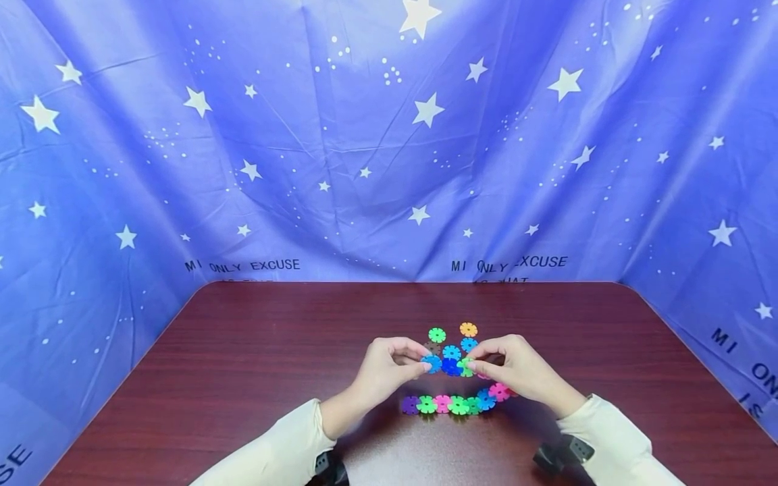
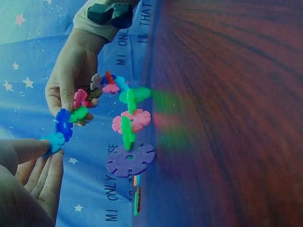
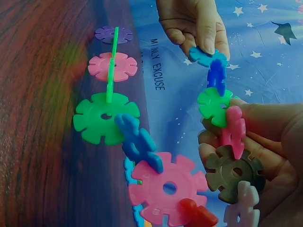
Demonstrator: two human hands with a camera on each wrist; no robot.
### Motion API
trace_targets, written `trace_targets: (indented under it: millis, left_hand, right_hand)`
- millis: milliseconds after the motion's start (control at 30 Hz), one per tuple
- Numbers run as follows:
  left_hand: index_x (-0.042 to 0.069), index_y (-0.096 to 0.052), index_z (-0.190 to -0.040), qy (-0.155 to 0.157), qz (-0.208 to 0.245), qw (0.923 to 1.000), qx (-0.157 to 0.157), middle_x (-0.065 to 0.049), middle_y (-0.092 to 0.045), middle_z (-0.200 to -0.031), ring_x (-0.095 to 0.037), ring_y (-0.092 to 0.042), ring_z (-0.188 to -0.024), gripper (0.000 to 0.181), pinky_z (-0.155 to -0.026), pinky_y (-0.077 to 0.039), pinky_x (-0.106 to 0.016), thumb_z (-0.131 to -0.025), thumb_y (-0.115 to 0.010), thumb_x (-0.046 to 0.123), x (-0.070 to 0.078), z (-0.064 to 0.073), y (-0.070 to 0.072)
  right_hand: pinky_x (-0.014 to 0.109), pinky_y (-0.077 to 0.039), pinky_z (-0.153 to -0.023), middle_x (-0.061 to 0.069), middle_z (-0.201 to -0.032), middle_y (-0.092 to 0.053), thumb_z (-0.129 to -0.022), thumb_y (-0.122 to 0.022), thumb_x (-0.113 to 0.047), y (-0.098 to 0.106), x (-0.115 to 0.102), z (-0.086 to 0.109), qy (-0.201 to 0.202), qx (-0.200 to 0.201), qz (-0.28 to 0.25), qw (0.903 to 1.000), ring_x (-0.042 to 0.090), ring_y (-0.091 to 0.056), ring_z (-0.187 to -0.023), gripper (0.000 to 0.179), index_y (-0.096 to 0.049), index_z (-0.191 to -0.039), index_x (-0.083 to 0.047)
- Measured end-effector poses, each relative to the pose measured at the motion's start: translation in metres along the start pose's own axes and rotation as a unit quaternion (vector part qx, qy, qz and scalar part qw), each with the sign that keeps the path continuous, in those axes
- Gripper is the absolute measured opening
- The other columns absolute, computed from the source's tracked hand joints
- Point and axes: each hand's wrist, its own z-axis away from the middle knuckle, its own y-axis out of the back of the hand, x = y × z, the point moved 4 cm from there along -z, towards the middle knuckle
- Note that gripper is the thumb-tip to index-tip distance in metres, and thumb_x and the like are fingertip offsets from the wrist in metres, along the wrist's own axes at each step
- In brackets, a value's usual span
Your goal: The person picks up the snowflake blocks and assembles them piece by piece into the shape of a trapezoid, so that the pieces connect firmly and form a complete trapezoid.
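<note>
We found the left hand (image 1: 381, 368) pinching the light blue disc (image 1: 432, 364) at one end of a chain of interlocked discs (image 1: 458, 405), which looped over the table (image 1: 243, 364). We noted the right hand (image 1: 516, 364) with fingers curled, gripping the same chain at a pink disc (image 3: 234, 132).

A small booth-like work corner: a blue-violet cloth backdrop (image 1: 365, 115) printed with white stars (image 1: 428, 110) and black capital lettering (image 1: 284, 264) surrounds a dark reddish-brown, wood-grained tabletop (image 1: 273, 324) on three sides. The room beyond is hidden.
</note>
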Motion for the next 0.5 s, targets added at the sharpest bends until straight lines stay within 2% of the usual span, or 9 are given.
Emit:
trace_targets:
  millis: [100, 200, 333, 500]
  left_hand:
    - [0.0, -0.072, -0.09, 0.004, 0.001, 1.0, 0.004, -0.015, -0.071, -0.083, -0.034, -0.068, -0.074, 0.014, -0.059, -0.054, -0.024, -0.076, -0.075, 0.001, 0.004, 0.001, 0.0]
    - [-0.003, -0.071, -0.089, 0.003, -0.009, 0.9999, 0.008, -0.017, -0.071, -0.082, -0.037, -0.067, -0.075, 0.013, -0.06, -0.055, -0.026, -0.076, -0.074, -0.002, 0.016, 0.005, -0.001]
    - [-0.006, -0.07, -0.088, -0.005, -0.023, 0.9996, 0.013, -0.018, -0.07, -0.082, -0.026, -0.067, -0.07, 0.012, -0.059, -0.054, -0.025, -0.076, -0.073, -0.003, 0.029, 0.01, -0.001]
    - [-0.001, -0.072, -0.086, -0.009, -0.034, 0.9992, 0.02, -0.013, -0.071, -0.078, -0.008, -0.061, -0.064, 0.011, -0.056, -0.05, -0.019, -0.076, -0.076, 0.002, 0.014, 0.006, -0.002]
  right_hand:
    - [0.025, -0.052, -0.055, 0.003, -0.076, -0.069, -0.086, -0.07, -0.018, 0.0, 0.0, -0.001, -0.003, 0.0, -0.002, 1.0, 0.004, -0.057, -0.059, 0.007, -0.073, -0.086, -0.012]
    - [0.025, -0.052, -0.056, 0.004, -0.077, -0.069, -0.086, -0.069, -0.018, -0.001, 0.001, -0.001, -0.004, -0.003, -0.007, 1.0, 0.005, -0.057, -0.06, 0.007, -0.072, -0.087, -0.012]
    - [0.026, -0.052, -0.055, 0.002, -0.076, -0.068, -0.086, -0.069, -0.019, -0.002, 0.001, -0.001, -0.002, -0.004, -0.011, 0.9999, 0.004, -0.056, -0.059, 0.006, -0.072, -0.086, -0.014]
    - [0.025, -0.05, -0.052, -0.003, -0.075, -0.068, -0.086, -0.069, -0.017, -0.005, 0.0, -0.003, 0.008, -0.001, -0.016, 0.9998, 0.004, -0.055, -0.057, 0.007, -0.073, -0.088, -0.011]
